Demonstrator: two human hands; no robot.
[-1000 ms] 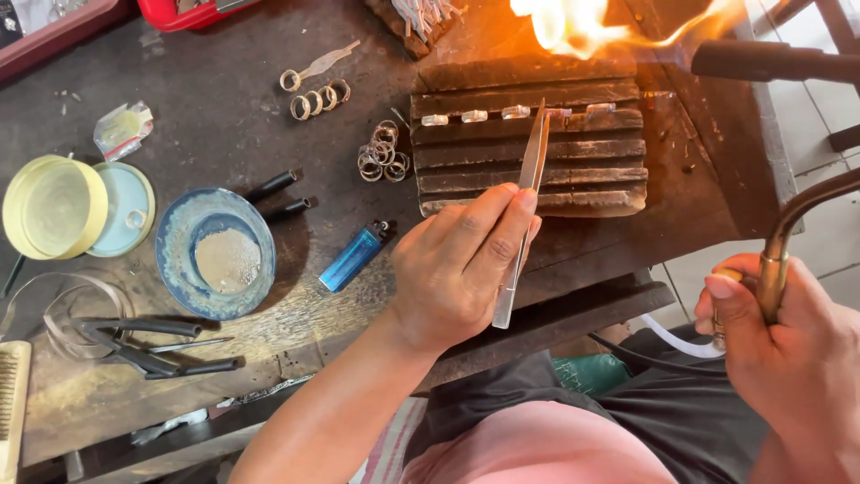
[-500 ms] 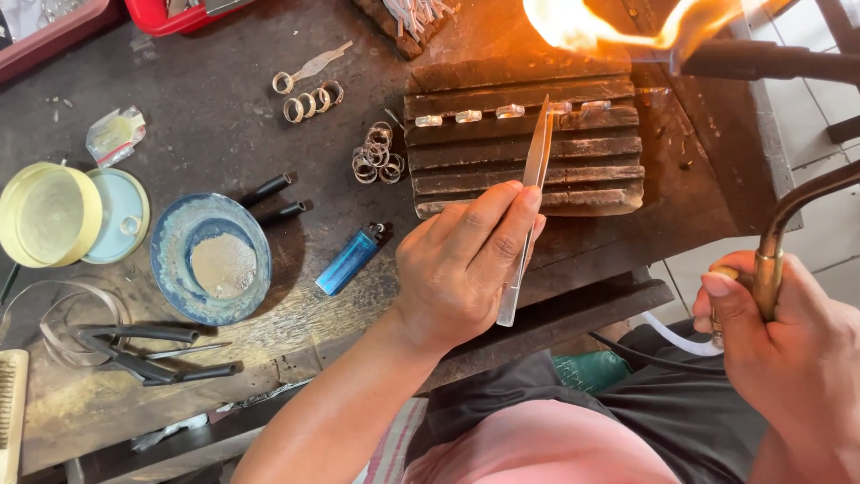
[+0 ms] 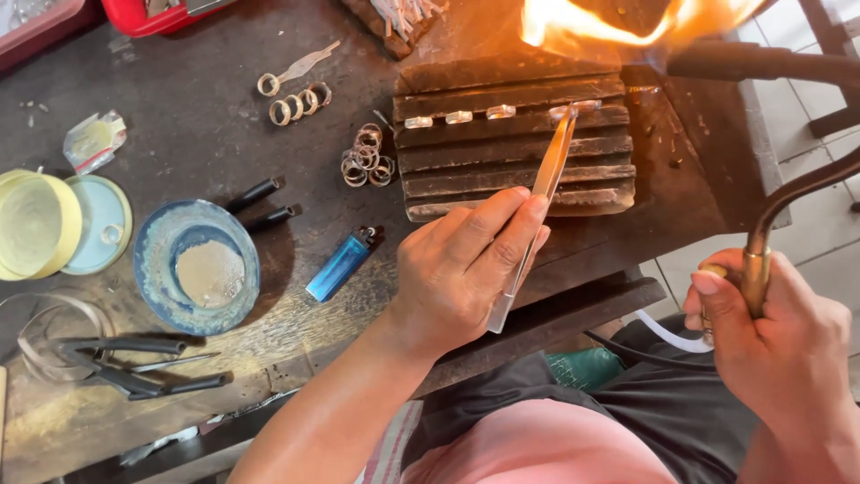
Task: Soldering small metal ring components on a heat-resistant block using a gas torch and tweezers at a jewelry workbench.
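Far left: yellow lid [image 3: 31, 224] beside a pale blue lid [image 3: 100, 224] holding one small clear ring; below, an empty glass dish [image 3: 49, 327] and dark pliers [image 3: 125, 363]. Left of centre: blue ceramic bowl [image 3: 195, 266], glazed, grey residue inside. Centre: blue lighter [image 3: 339, 264]; loose metal rings [image 3: 367, 166] (a tangled cluster) on the scorched dark bench [image 3: 179, 134]. Upper centre: ribbed charred block [image 3: 515, 148], small pale metal pieces [image 3: 475, 115] in a row along one groove. Left hand [image 3: 461, 269] pinches steel tweezers [image 3: 536, 202], slim and tapered, tips touching the rightmost piece. Top right: orange flame [image 3: 609, 20]. Lower right: right hand [image 3: 775, 345] closed around a curved brass torch pipe [image 3: 779, 224].
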